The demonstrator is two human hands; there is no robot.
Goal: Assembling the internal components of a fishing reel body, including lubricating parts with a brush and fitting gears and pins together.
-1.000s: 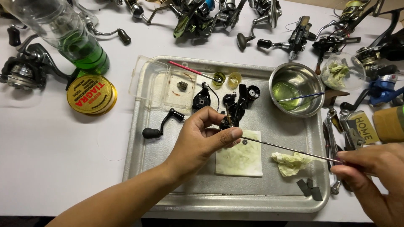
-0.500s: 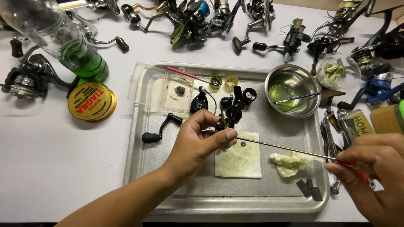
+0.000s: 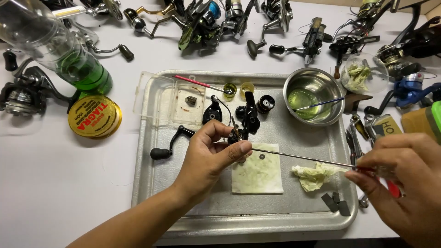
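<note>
Screwdriver shaft first: the long thin metal screwdriver (image 3: 303, 158) you hold lies almost level across the dented silver metal tray (image 3: 151, 151), its long axis running right to left and rising only slightly toward the left, tip pointing at the small black reel part (image 3: 236, 136). Your right hand (image 3: 404, 183) has fingers pressed together around the red handle end, over the tray's right edge. Your left hand (image 3: 211, 154) pinches the reel part between thumb and fingertips above the tray's middle, just above the stained square paper pad (image 3: 257, 174), where a tiny dark washer (image 3: 262, 157) lies. Under the shaft sits a crumpled yellowish tissue (image 3: 314, 177). Behind your left hand lie a black crank handle (image 3: 170, 144) and other black reel pieces (image 3: 250, 115); a steel bowl of greenish liquid (image 3: 313, 96) stands at the tray's far right corner. Off the tray's left edge, a round yellow spool tin (image 3: 94, 117) and a clear bottle with green liquid (image 3: 69, 55) lie well apart from the shaft.
</note>
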